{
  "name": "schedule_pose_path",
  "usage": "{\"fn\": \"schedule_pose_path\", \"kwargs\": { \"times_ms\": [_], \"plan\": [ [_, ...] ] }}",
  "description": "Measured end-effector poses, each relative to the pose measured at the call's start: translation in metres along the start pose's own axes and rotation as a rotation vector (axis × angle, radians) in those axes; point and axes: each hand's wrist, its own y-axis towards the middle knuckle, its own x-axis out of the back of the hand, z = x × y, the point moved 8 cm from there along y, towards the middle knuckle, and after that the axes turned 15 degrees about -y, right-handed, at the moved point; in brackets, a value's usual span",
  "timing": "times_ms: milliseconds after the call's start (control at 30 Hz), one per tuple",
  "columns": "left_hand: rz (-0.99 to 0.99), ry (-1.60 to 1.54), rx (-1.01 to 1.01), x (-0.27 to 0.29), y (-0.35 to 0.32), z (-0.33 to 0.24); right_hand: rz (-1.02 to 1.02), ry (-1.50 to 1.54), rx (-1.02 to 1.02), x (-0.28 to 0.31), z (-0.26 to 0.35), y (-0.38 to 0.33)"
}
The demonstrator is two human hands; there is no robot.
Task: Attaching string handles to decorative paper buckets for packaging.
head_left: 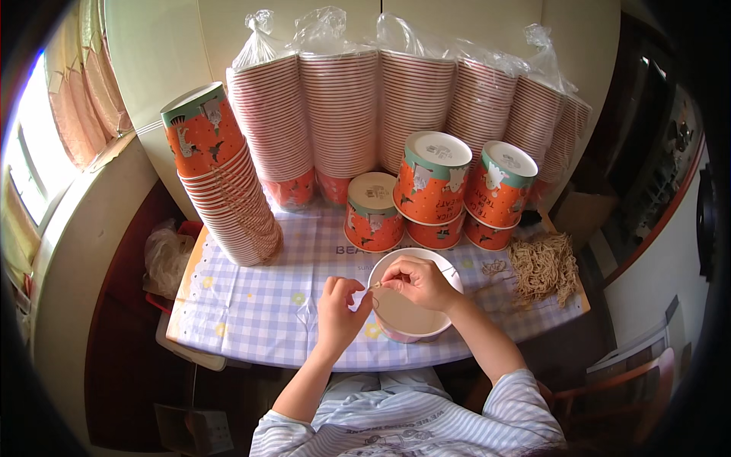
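An open paper bucket [411, 323] with a pale inside stands in front of me at the table's near edge. Over its mouth my right hand [420, 282] is closed in a pinch on a thin tan cord [377, 285]. My left hand [340, 311] meets it at the bucket's left rim, thumb and forefinger pinching the same cord. A short dark loop hangs just below the fingertips. At the bucket's right rim a bit of cord shows; whether it is the same piece I cannot tell.
A tangled heap of tan cord [545, 266] lies at the table's right end. Upturned orange buckets [432, 181] stand behind the open one. A tall nested stack [228, 206] leans at the left. Several plastic-wrapped bucket stacks [340, 114] line the back. A checked cloth [259, 305] covers the table.
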Motion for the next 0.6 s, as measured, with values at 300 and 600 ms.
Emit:
{"fn": "schedule_pose_path", "kwargs": {
  "times_ms": [300, 600],
  "plan": [
    [-0.082, 0.232, -0.311, -0.007, 0.002, -0.032, 0.034, 0.026, -0.034, -0.003, -0.003, -0.001],
    [-0.041, 0.104, -0.274, -0.004, 0.003, -0.034, 0.031, 0.024, -0.03, -0.004, -0.007, -0.001]
  ]
}}
